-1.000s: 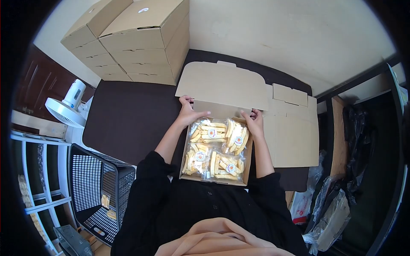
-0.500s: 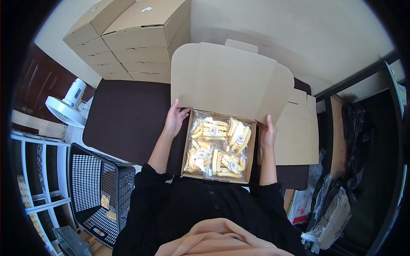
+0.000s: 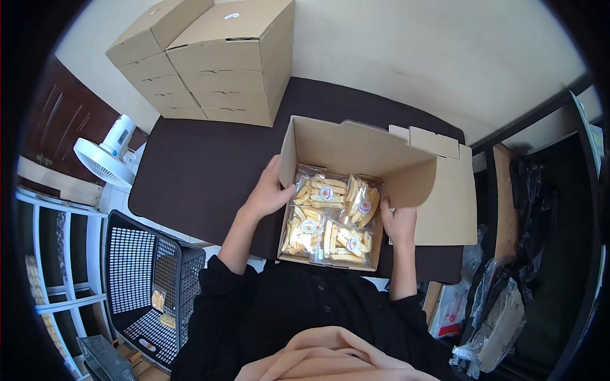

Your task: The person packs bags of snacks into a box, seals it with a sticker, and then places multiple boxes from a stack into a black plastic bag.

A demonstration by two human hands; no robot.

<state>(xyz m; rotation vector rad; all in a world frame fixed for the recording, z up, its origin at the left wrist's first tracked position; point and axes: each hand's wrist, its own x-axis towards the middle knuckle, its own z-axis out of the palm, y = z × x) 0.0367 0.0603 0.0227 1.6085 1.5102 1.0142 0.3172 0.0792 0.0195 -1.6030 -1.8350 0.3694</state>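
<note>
In the middle of the head view a cardboard box [image 3: 376, 257] stands at the near side of the table, holding several clear bags of pale stick-shaped snacks [image 3: 344, 242] with round labels. Its lid [image 3: 346, 145] is tilted up over the back, side flaps bent inward. My left hand [image 3: 268, 190] is closed round the lid's left flap, with the thumb by the box's inner edge. At the opposite side, my right hand [image 3: 400, 222] grips the lower corner of the right flap; some of its fingers are hidden behind the cardboard.
Closed cardboard boxes [image 3: 219, 79] are stacked at the back left of the dark table [image 3: 197, 162]. Flat cardboard blanks [image 3: 445, 197] lie on the right. A white fan [image 3: 105, 159] and a dark plastic basket [image 3: 133, 279] with snack bags stand left. Plastic-wrapped items [image 3: 502, 317] are at right.
The lid has swung from spread out flat behind the box to upright, leaning forward, its side flaps folded in. Both hands have shifted onto the flaps.
</note>
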